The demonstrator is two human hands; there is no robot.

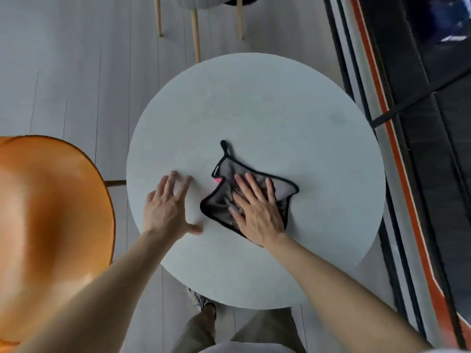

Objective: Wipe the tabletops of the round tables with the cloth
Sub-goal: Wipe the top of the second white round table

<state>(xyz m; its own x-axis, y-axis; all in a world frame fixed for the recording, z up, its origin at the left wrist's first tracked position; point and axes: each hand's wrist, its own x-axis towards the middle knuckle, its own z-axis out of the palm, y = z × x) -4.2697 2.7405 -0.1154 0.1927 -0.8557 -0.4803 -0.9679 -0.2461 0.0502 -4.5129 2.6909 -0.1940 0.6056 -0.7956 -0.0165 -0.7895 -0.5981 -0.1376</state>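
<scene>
Flat on the limp grey cloth (251, 193), right hand (257, 212) presses open-palmed mid-table (254, 110); left hand (169, 207) splayed beside it, holding nothing.

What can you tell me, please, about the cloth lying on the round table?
The cloth is a thin grey square with black edging, a black hanging loop at its far corner and a small pink tag on its left edge. It lies rumpled, not fully flat, near the middle of the pale round table. The right hand presses flat on it, fingers spread.
</scene>
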